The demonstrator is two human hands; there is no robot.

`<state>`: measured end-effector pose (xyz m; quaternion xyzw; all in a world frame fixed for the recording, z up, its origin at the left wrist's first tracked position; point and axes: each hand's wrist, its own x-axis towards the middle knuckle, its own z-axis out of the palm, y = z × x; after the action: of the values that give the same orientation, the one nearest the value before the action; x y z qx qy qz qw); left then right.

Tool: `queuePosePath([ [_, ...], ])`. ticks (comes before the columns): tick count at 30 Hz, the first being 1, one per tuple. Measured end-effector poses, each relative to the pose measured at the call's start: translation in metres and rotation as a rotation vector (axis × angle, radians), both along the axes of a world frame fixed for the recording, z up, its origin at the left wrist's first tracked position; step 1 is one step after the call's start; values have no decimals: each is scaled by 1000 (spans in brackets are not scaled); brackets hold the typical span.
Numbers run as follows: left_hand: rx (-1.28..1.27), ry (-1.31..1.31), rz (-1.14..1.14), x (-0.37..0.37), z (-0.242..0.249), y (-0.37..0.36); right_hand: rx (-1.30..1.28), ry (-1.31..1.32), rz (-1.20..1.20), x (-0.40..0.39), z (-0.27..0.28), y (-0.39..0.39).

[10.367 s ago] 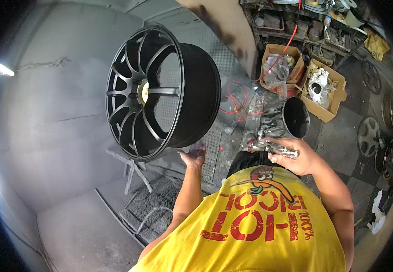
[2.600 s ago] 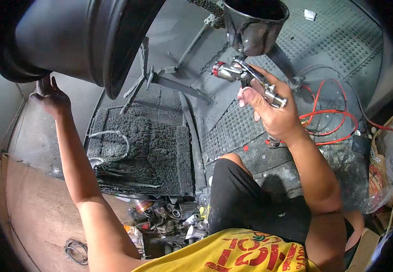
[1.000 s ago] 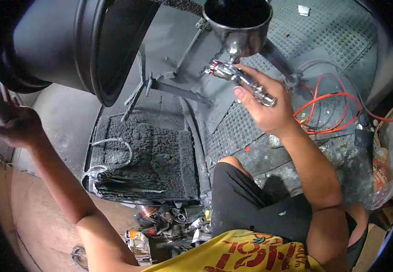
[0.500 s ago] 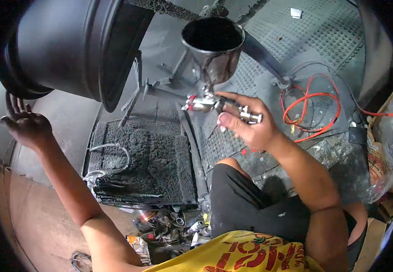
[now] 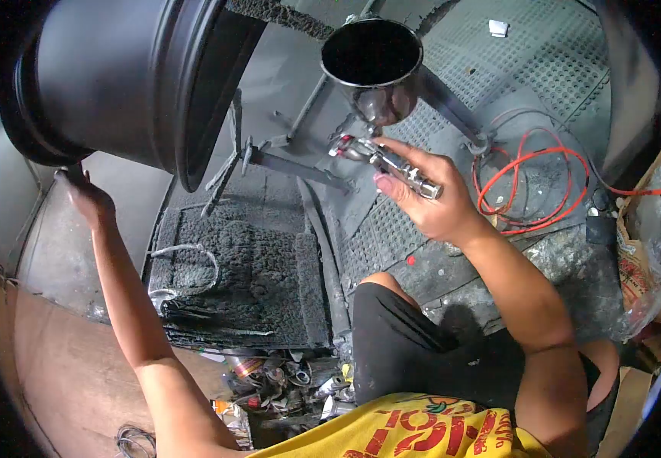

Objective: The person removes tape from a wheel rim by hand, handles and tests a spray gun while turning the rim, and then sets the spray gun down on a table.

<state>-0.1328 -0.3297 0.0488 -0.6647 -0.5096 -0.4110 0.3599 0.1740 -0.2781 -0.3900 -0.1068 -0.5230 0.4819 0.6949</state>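
A dark wheel rim (image 5: 109, 84) is held up on its side at the upper left. Just under its lower left edge is my left hand (image 5: 92, 200), fingers stretched up against the rim, partly blurred and dark. My right hand (image 5: 441, 200) is closed round a metal spray gun (image 5: 391, 166), its red-ringed nozzle pointing left towards the rim. On top of the gun sits an open metal paint cup (image 5: 380, 95), tilted so its dark inside shows.
A dark-coated stand (image 5: 292, 166) is beneath the rim. Below it lies a stack of crusted matting (image 5: 246, 267). An orange hose (image 5: 574, 187) coils on the floor at right. Scrap and cans (image 5: 292, 374) lie near my legs, with plastic bags (image 5: 643, 282) at the right edge.
My left hand has shifted right and up along the underside of the rim. The spray gun in my right hand has tilted nose-up, and its cup has moved right and up.
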Motion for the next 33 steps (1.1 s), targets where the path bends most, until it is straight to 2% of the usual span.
queuePosePath([
  [3, 36, -26, -45, 12, -15, 10, -144, 70, 539, 5, 2, -10],
  [4, 123, -112, -82, 42, -21, 7, -128, 67, 589, 6, 3, -14],
  [5, 211, -199, -114, 70, -26, 2, -132, 63, 586, 4, 2, -16],
  [7, 69, -171, -301, 113, -26, -16, -76, 261, 632, -7, 0, -20],
  [8, 80, -123, -316, 142, -35, -22, -77, 299, 567, -16, -3, -20],
  [9, 90, -72, -328, 167, -46, -27, -77, 299, 576, -17, -4, -19],
  [10, 91, -70, -320, 184, -53, -32, -118, 209, 489, -15, -4, -17],
  [11, 59, 18, -383, 197, -59, -38, -157, 119, 399, -14, -5, -14],
  [12, 27, 105, -447, 202, -61, -41, -168, 141, 381, -15, -4, -11],
  [15, 89, 149, -422, 168, -29, -34, -171, 95, 303, -19, -10, -1],
  [17, 100, 108, -435, 153, -38, -30, -144, 84, 232, -19, -8, 2],
  [22, 142, -93, -215, 56, -20, -15, -52, 73, 30, -14, -7, 1],
  [23, 141, -98, -218, 26, -13, -11, -13, 49, -52, -14, -7, 0],
  [25, 109, 11, -59, -27, -1, -3, 16, 50, -143, -19, -6, -3],
  [27, 76, -39, -59, -30, -9, 5, 42, 63, -63, -20, -5, -6],
  [28, 39, -18, -96, -23, -17, 8, -19, 83, 158, -20, -7, -9],
  [29, 38, -20, -96, -24, -15, 8, -20, 81, 157, -16, -6, -14],
  [30, 176, 289, 133, -29, -13, 7, -81, 59, 374, -8, -2, -18],
  [31, 183, 79, 50, 4, -20, 6, -143, 35, 591, -3, -1, -22],
  [32, 212, -130, -49, 38, -27, 6, -70, 182, 590, -12, -3, -24],
  [33, 192, -128, -135, 49, -19, -2, -73, 178, 595, -17, -6, -23],
])
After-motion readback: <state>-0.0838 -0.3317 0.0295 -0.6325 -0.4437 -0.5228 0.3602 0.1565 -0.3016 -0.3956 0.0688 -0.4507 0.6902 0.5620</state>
